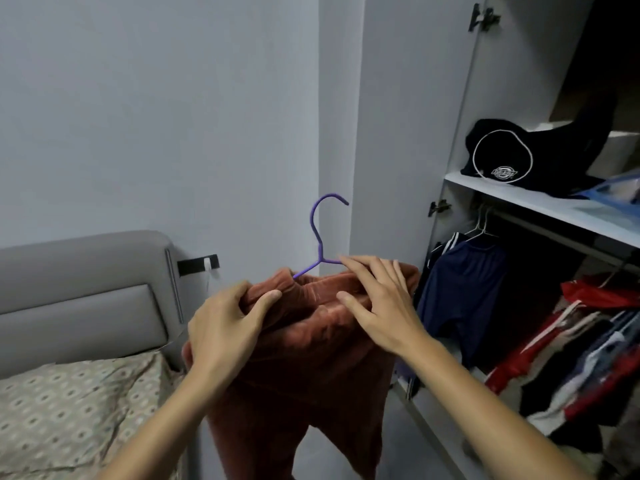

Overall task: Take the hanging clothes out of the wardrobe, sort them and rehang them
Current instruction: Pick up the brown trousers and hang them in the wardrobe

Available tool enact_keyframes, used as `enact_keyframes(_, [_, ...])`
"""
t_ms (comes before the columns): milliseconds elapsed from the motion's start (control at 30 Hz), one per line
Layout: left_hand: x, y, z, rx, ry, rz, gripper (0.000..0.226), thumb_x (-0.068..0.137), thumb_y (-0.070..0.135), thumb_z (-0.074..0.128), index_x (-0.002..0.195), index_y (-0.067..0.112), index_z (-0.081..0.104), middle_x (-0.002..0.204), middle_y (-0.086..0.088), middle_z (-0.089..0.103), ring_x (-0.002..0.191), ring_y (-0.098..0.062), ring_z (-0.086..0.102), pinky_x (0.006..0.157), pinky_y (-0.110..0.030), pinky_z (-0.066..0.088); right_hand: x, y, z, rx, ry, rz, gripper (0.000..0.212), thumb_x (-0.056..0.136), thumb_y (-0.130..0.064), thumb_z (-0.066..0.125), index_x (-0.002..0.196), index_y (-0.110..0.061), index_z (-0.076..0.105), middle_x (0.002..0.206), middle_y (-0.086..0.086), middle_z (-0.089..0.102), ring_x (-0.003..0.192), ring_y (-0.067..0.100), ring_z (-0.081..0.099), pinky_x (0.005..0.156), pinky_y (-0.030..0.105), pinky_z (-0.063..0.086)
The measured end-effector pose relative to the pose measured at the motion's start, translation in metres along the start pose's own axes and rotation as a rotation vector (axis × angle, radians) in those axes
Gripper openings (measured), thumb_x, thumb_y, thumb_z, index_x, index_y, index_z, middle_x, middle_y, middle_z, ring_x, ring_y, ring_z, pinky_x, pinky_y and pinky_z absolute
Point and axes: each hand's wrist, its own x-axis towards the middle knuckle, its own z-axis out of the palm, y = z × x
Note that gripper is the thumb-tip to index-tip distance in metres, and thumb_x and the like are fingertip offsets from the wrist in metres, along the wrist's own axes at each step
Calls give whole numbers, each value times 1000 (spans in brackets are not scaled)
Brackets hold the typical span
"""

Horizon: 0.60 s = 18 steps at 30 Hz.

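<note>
The left hand (225, 327) grips a rust-brown garment (311, 358) on a purple hanger (320, 233); the right hand (377, 306) rests on it, fingers (360, 271) straight, beside the wardrobe (540, 202).

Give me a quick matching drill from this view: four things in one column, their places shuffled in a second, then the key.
Things:
1. hanger
2. black cap
3. navy shorts
4. pillow

Places:
A. on the wardrobe shelf
B. on the bed at lower left
C. hanging from the wardrobe rail
D. inside the rust garment, hook sticking up, between the left hand and right hand

Pairs: 1-D, 2-A, 3-C, 4-B
</note>
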Motion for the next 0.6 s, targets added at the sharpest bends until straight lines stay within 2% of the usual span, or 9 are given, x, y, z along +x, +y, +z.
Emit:
enact_keyframes(67, [20, 8, 27, -24, -39, 31, 57, 90, 67, 64, 68, 18, 45, 60, 3, 57, 73, -31, 62, 59, -38, 34, 8, 22, 0, -41, 12, 44, 60, 101, -58, 48, 157, -43, 35, 145, -14, 44, 142, 12, 38, 128, 56, 12])
enact_keyframes(167, [47, 17, 67, -70, -116, 76, 59, 90, 70, 61, 69, 18, 45, 59, 3, 56, 69, -31, 60, 58, -38, 39, 18, 52, -1, -91, 32, 104, 61, 101, -55, 51, 158, -42, 33, 149, -16, 42, 145, 10, 35, 127, 59, 12])
enact_keyframes(267, [69, 27, 105, -144, -173, 118, 60, 90, 69, 61, 69, 15, 45, 56, 1, 55, 66, -31, 58, 57, -37, 38, 25, 80, -1, -110, 59, 164, 62, 102, -52, 54, 159, -43, 31, 150, -19, 42, 146, 6, 32, 127, 58, 10])
enact_keyframes(400, [88, 45, 151, -172, -242, 154, 58, 90, 67, 63, 67, 16, 47, 56, 3, 55, 67, -30, 57, 56, -37, 33, 30, 114, -1, -147, 93, 266, 62, 101, -55, 54, 158, -44, 33, 149, -20, 43, 145, 8, 34, 126, 60, 10])
enact_keyframes(600, [111, 80, 230, -197, -319, 178, 60, 90, 70, 58, 70, 14, 50, 59, 0, 58, 72, -34, 60, 58, -38, 37, 44, 190, -5, -145, 124, 344, 59, 100, -57, 51, 156, -45, 36, 147, -21, 44, 143, 7, 35, 125, 61, 12])
